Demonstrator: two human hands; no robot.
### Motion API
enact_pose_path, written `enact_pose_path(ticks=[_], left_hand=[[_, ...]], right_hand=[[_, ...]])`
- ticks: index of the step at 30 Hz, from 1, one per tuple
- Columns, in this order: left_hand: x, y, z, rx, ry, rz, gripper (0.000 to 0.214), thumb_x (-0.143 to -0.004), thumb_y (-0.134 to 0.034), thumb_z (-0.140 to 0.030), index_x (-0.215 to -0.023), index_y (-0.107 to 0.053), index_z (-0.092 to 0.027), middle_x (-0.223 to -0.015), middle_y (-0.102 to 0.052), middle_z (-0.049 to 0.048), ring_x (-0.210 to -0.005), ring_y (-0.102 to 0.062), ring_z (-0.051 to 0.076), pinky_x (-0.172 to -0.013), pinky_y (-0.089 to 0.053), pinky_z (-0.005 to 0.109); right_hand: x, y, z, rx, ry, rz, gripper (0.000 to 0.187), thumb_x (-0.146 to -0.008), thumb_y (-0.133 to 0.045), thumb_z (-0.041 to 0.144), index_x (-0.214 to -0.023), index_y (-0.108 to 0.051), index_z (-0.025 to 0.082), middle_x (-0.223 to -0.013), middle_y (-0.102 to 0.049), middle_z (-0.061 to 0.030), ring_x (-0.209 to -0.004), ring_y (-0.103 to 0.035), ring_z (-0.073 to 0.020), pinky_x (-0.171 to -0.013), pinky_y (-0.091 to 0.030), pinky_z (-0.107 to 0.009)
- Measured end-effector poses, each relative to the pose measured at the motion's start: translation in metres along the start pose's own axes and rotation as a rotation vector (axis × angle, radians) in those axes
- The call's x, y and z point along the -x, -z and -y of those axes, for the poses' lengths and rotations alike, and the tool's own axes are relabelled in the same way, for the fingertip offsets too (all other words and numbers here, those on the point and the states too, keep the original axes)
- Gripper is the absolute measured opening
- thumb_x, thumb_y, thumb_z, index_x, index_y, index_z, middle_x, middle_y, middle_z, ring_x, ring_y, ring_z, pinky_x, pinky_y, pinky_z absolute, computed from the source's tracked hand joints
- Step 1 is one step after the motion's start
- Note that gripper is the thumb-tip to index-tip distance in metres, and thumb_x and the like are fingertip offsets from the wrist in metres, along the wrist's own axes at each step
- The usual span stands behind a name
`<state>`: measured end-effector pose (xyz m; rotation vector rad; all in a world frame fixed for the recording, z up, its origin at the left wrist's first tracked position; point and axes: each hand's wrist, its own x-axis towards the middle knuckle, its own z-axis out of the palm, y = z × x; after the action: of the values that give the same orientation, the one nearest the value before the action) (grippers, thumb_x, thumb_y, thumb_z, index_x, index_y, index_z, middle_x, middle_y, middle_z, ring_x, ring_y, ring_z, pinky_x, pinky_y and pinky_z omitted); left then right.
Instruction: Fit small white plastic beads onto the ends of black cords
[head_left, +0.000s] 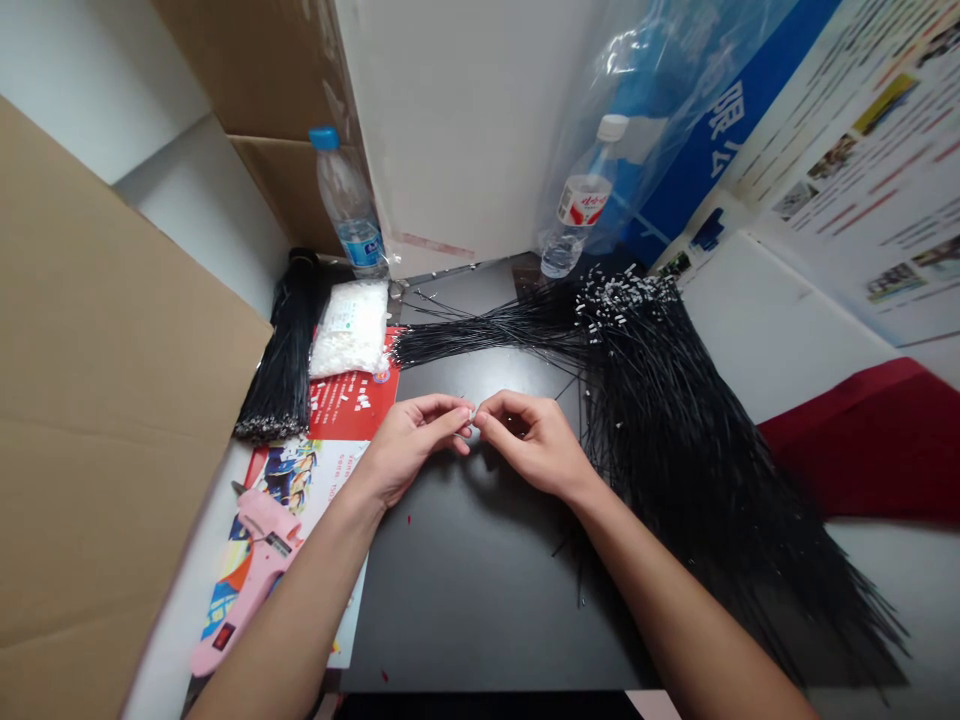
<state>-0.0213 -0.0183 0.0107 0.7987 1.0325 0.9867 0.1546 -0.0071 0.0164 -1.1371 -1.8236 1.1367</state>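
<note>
Above the dark tabletop [450,580], my left hand [411,440] is closed in a pinch on a small white piece [472,415]. My right hand [536,440] meets it from the other side, thumb and forefinger pressed together; what they grip is too small to make out. Just beyond both hands lies a thin bundle of black wires [480,335]. A large heap of black wires [675,450] with small white ends spreads to the right of my right hand. A clear bag of small white pieces [351,328] rests beyond my left hand.
At left, a pink glue gun [259,570] lies on printed sheets [349,410], near another bundle of black wires [281,350] and a cardboard panel [112,400]. Two bottles, one blue-capped [349,210] and one white-capped [581,205], stand behind. Dark red material [877,440] is at right.
</note>
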Motion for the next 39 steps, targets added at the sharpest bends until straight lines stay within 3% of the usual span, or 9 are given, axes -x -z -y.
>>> enact_pose_path(ticks=[12,21,39], left_hand=[[0.0002,0.0004,-0.0001,-0.150,-0.051,-0.048,0.026,-0.072,-0.083,-0.036,-0.084,-0.075,-0.015,-0.070,-0.069,0.0011,-0.059,-0.062,0.011,-0.063,-0.047,0.024],[0.0002,0.0024,0.0008,-0.119,-0.036,-0.010,0.027,-0.071,-0.083,-0.036,-0.084,-0.074,-0.014,-0.073,-0.070,0.0022,-0.060,-0.063,0.011,-0.064,-0.048,0.024],[0.0000,-0.0028,-0.0021,-0.042,0.021,-0.024,0.039,-0.060,-0.089,-0.040,-0.081,-0.074,-0.011,-0.068,-0.069,0.0008,-0.056,-0.061,0.009,-0.058,-0.052,0.022]], right_hand=[[0.0005,-0.0021,0.0021,0.159,0.058,-0.051,0.019,-0.088,-0.058,0.024,-0.074,-0.068,0.015,-0.063,-0.064,0.0010,-0.052,-0.048,-0.0074,-0.053,-0.036,-0.020],[0.0000,-0.0013,0.0006,0.057,-0.029,-0.015,0.022,-0.088,-0.058,0.030,-0.075,-0.068,0.014,-0.064,-0.064,0.0003,-0.052,-0.045,-0.0076,-0.050,-0.034,-0.020],[-0.0003,-0.0027,-0.0024,0.050,-0.025,-0.014,0.024,-0.090,-0.056,0.028,-0.074,-0.068,0.014,-0.062,-0.062,0.0011,-0.052,-0.046,-0.0069,-0.051,-0.034,-0.018]])
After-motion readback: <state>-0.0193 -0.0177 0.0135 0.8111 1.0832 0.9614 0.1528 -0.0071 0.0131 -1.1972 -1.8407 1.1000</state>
